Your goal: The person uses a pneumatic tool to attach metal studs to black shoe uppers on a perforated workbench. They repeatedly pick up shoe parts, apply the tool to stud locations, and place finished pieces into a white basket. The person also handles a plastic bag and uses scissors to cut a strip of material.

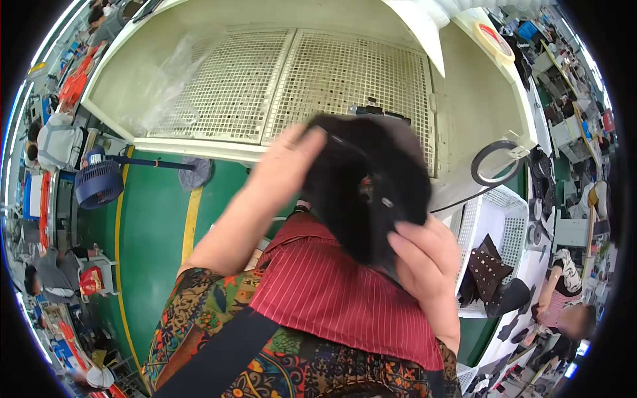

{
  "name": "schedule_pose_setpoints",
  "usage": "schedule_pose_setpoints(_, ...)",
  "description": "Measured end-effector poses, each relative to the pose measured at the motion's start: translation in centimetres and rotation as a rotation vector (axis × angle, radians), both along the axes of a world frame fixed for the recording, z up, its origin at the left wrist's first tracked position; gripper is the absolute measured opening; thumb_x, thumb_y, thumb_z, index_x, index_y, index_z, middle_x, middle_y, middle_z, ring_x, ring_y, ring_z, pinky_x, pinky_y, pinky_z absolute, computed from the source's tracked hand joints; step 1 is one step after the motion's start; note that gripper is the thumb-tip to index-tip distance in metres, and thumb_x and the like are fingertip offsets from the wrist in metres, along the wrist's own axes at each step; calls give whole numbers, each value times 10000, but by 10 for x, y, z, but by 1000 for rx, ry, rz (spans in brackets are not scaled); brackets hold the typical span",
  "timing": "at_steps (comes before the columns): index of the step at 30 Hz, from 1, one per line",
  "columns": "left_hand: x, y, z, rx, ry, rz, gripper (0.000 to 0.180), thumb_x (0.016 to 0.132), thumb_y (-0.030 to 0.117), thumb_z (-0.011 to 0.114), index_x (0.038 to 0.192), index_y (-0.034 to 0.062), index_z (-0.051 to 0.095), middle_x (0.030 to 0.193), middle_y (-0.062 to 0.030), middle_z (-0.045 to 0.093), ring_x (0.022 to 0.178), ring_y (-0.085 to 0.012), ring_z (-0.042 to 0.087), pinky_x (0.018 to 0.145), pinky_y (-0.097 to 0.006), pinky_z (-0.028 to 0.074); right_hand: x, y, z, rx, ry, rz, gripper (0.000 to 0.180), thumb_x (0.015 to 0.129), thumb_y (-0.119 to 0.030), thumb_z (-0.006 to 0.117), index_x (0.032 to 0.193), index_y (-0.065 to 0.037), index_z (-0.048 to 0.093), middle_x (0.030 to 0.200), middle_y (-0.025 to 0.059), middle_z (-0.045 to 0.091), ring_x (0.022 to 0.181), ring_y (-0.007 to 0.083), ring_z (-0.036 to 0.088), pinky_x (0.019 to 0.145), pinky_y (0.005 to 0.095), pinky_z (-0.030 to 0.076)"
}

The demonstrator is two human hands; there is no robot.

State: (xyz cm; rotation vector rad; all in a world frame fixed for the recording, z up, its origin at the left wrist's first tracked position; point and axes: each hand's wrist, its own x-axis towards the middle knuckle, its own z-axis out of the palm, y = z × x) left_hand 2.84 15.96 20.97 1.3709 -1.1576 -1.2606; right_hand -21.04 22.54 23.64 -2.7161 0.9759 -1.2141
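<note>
A black fabric cap (361,192) is held up in front of my body, with its dark hollow inside facing me. My left hand (288,156) is closed on its upper left edge and slightly blurred by motion. At the lower right, the fingers of my right hand (424,255) are wrapped over the rim. A small pale tag or mark (387,202) shows inside the cap. Past the cap, a small black device (370,108) is partly hidden on the grating.
Beyond my hands stands a cream booth with perforated grates (232,86); a clear plastic bag (176,79) lies at its left. A tape roll (494,41) rests on its right rim, near a ring light (496,163). At right, a white basket (507,209) holds black caps; a blue fan (99,179) stands left.
</note>
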Motion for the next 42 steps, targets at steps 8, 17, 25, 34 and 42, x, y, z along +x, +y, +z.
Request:
schedule_pose_setpoints(8,108,-112,47,-649,-1132,67,168,867,167,527,974,89,630,867,-124,655,801,-304,623,697,-369,484,37,-116,-65,253,118,-398,496,731,-80,680,1193,-55,500,1189,167,513,989,339,567,810,393,482)
schedule_pose_setpoints(17,115,-249,-80,-79,-1198,-302,286,886,300,484,1035,107,633,1000,-135,645,940,-334,603,811,-421,481,27,-170,-148,1018,123,-729,465,838,-321,605,1091,66,552,958,261,608,874,420,580,779,444,470)
schedule_pose_setpoints(25,139,-271,-68,225,-721,-428,346,897,228,479,1177,51,577,1091,-117,622,988,-242,586,851,-335,459,46,-194,-170,1724,-1040,-502,455,819,-228,662,1173,19,516,994,80,618,811,149,591,693,280,480)
schedule_pose_setpoints(34,140,-274,-97,475,-359,-278,326,872,130,459,1155,25,581,1065,-126,624,949,-234,596,822,-333,472,97,-194,-78,1351,-699,-323,312,802,-45,561,1101,30,511,975,94,626,768,140,566,657,267,465)
schedule_pose_setpoints(42,134,-281,-85,474,-428,-372,316,853,123,460,1120,49,612,1023,-92,633,902,-177,600,785,-310,480,122,-194,-48,951,-166,-342,308,799,-155,622,1058,-8,544,766,176,589,693,372,568,651,406,456)
